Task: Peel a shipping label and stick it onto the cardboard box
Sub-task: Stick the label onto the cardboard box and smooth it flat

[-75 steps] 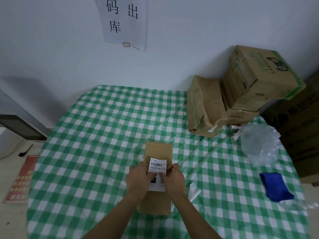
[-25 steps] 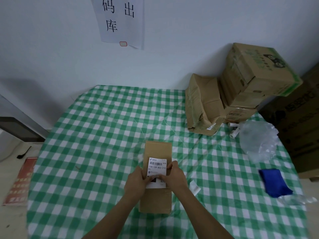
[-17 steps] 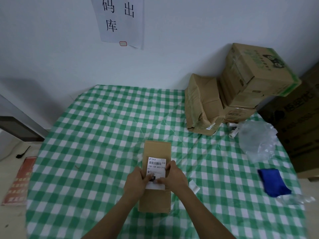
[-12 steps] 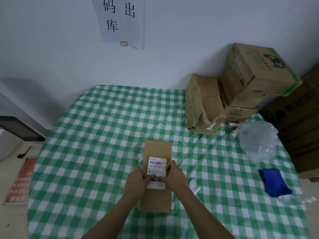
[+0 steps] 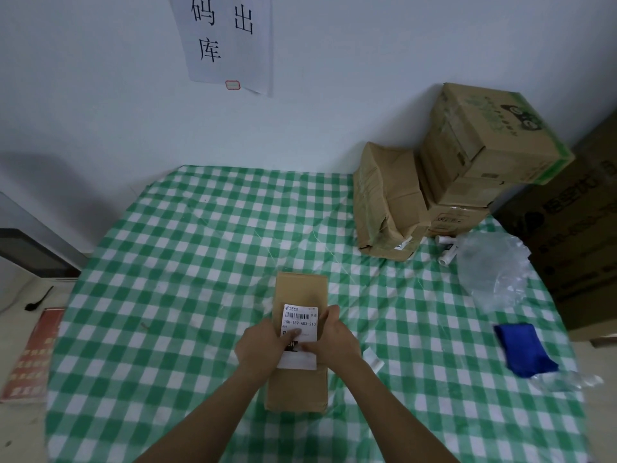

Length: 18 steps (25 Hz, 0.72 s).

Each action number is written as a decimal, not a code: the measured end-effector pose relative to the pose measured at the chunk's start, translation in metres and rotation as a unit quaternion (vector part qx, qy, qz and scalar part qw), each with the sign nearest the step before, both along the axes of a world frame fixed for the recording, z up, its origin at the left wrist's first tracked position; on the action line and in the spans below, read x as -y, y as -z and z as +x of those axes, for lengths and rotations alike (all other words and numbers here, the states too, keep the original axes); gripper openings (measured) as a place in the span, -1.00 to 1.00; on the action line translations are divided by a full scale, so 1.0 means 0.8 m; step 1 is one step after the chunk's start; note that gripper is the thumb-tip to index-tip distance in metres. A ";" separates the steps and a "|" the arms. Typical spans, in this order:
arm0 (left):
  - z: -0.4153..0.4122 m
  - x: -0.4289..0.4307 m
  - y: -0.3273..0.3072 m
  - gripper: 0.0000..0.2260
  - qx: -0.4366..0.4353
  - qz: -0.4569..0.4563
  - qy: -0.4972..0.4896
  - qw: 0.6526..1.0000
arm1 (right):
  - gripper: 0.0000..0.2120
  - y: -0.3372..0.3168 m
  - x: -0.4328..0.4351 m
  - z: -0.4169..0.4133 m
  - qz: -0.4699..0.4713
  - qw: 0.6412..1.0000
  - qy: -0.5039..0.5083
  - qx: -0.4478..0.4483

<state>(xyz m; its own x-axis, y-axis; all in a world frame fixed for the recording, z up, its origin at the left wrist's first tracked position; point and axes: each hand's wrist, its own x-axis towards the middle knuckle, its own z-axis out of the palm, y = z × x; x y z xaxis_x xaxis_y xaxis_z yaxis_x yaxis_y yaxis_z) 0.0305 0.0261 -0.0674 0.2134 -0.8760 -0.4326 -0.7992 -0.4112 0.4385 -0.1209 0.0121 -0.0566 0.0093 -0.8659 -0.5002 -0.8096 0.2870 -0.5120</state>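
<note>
A narrow brown cardboard box (image 5: 302,289) lies lengthwise on the green checked tablecloth (image 5: 187,279), just in front of me. The white shipping label (image 5: 300,319), with a barcode and printed numbers, lies flat on the box's top around its middle. My left hand (image 5: 258,347) rests at the label's left side with its thumb pressing on the paper. My right hand (image 5: 337,342) is at the label's right side, thumb along the edge and a finger laid across the lower part. The hands hide the label's middle.
A small white paper strip (image 5: 373,359) lies right of the box. A blue cloth (image 5: 522,349) and a clear plastic bag (image 5: 490,272) are at the right. Stacked cardboard boxes (image 5: 484,145) and a crushed one (image 5: 384,202) fill the far right corner against the wall.
The label, held up by both hands above the box three seconds ago, has come down flat onto the box top. My fingers now lie on it and have slid a little.
</note>
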 end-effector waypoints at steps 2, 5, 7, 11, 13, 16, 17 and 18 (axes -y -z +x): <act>-0.003 0.007 -0.006 -0.55 0.039 0.008 0.011 0.999 | -0.31 0.001 0.002 0.002 0.003 1.000 0.009 -0.001; -0.005 0.014 -0.008 -0.51 0.067 0.020 0.027 0.997 | -0.34 0.003 0.006 0.003 0.001 1.000 0.026 -0.002; -0.005 0.018 -0.009 -0.48 0.082 0.028 0.030 0.996 | -0.36 0.003 0.008 0.002 0.004 0.999 0.042 0.003; -0.008 0.026 -0.013 -0.46 0.091 0.032 0.030 0.995 | -0.36 0.006 0.011 0.004 0.014 0.998 0.058 0.005; -0.011 0.030 -0.017 -0.45 0.106 0.036 0.032 0.993 | -0.39 0.008 0.012 0.004 0.010 0.998 0.066 0.002; -0.012 0.037 -0.015 -0.41 0.119 0.067 0.023 0.990 | -0.49 0.011 0.016 0.005 0.002 0.997 0.072 -0.009; -0.012 0.040 -0.012 -0.39 0.117 0.078 0.019 0.990 | -0.52 0.012 0.018 0.005 -0.002 0.997 0.072 -0.013; -0.012 0.043 -0.010 -0.37 0.116 0.087 0.018 0.989 | -0.55 0.013 0.020 0.006 -0.007 0.997 0.074 -0.017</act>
